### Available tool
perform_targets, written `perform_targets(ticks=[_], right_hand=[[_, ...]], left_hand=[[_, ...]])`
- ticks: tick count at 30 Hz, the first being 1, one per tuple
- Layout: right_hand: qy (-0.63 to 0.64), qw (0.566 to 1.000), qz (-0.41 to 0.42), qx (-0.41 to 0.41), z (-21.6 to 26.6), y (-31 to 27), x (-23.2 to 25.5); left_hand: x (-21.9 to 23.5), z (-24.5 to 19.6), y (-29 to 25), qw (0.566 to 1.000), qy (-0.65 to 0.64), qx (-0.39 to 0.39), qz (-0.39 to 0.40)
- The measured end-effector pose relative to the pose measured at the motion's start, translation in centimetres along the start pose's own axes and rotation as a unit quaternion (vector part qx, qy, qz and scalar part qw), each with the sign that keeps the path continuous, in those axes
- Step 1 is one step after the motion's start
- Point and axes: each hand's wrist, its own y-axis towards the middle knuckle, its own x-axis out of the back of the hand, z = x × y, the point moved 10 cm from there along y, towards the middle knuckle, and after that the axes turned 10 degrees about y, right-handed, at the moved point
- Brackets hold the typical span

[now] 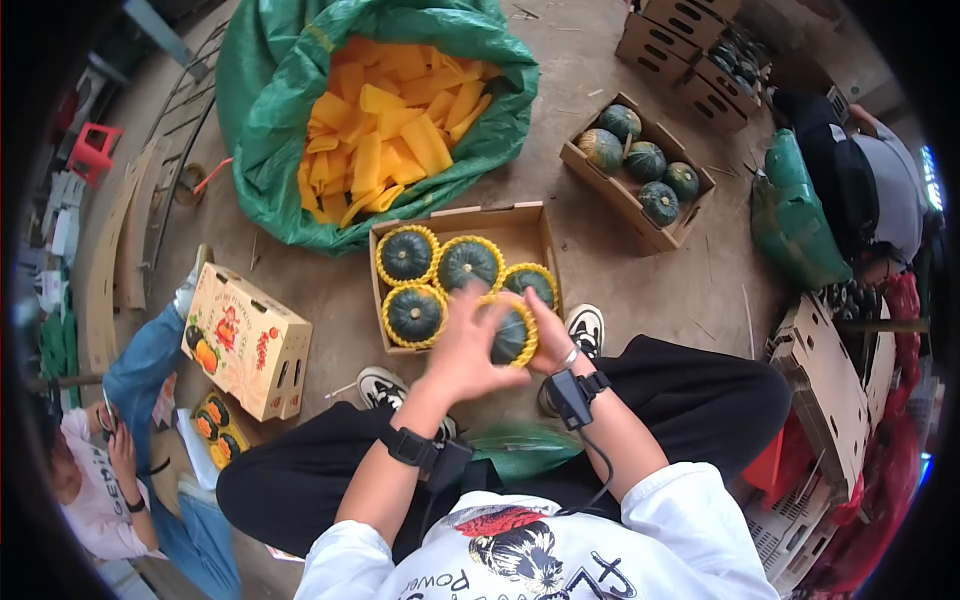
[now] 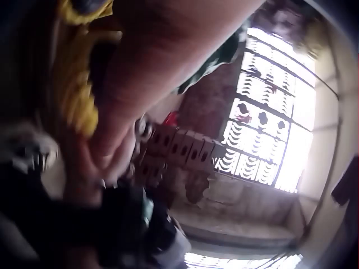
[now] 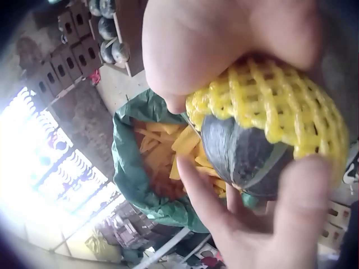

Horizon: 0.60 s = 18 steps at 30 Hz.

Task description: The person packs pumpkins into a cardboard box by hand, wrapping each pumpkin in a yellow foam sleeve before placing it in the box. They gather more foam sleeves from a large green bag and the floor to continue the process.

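A dark green pumpkin (image 1: 509,338) in a yellow foam net sleeve (image 3: 269,103) is held over the near right corner of an open cardboard box (image 1: 525,225). My right hand (image 1: 549,338) grips it from the right side, palm against the net. My left hand (image 1: 462,350) is beside it on the left, fingers spread; in the right wrist view the left thumb (image 3: 305,182) overlaps the net. Inside the box sit several netted pumpkins (image 1: 413,313), one partly hidden behind the held one. The left wrist view is blurred, showing a hand (image 2: 112,145) near yellow netting (image 2: 78,106).
Behind the box stands a green sack (image 1: 270,130) full of yellow-orange foam nets (image 1: 400,120). To the right, another box (image 1: 625,205) holds several bare pumpkins. A printed carton (image 1: 245,340) stands at left, near a seated person (image 1: 110,480). Another person (image 1: 880,190) is at far right.
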Motion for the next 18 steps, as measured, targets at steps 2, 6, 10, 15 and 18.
perform_targets(ticks=[2,6,10,15,18], right_hand=[[-0.079,0.996,0.018,0.046,1.9,0.5,-0.4],[-0.461,0.838,-0.223,0.191,12.0,1.4,1.1],[-0.882,0.421,-0.210,0.014,9.5,4.9,1.0],[-0.892,0.391,-0.216,0.069,9.2,4.0,1.7],[-0.902,0.371,-0.207,0.072,9.1,4.0,1.9]], left_hand=[[-0.8,0.2,2.0,0.997,-0.047,-0.042,-0.042],[1.6,4.9,10.0,0.965,-0.175,0.014,-0.194],[-5.3,6.8,16.3,0.922,-0.287,0.119,-0.230],[-6.4,4.4,16.2,0.963,-0.058,0.114,-0.238],[-6.6,3.7,16.9,0.979,0.002,0.125,-0.158]])
